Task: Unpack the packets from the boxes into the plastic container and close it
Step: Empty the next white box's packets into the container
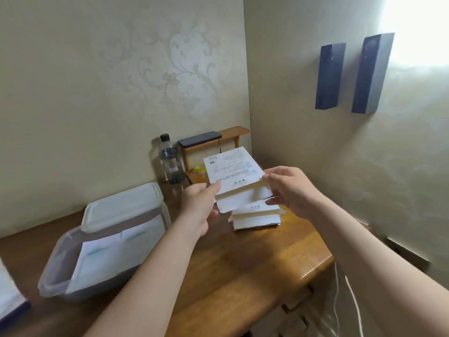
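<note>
I hold a white printed box (pixel 233 169) in the air above the desk, its near flap hanging open. My left hand (pixel 199 205) pinches its left edge. My right hand (pixel 289 188) grips its right corner, fingers curled at the flap. Under it on the desk lies a stack of opened white boxes (pixel 255 218). At the left stands the clear plastic container (pixel 54 271) with white packets (pixel 109 256) inside. Its white lid (pixel 121 206) leans on the container's far rim.
A water bottle (pixel 170 160) and a small wooden shelf (pixel 230 133) with a dark phone (pixel 199 139) stand at the back by the wall. The wooden desk (pixel 243 263) ends at the right, where white cables (pixel 349 295) hang. A white sheet (pixel 9 290) lies far left.
</note>
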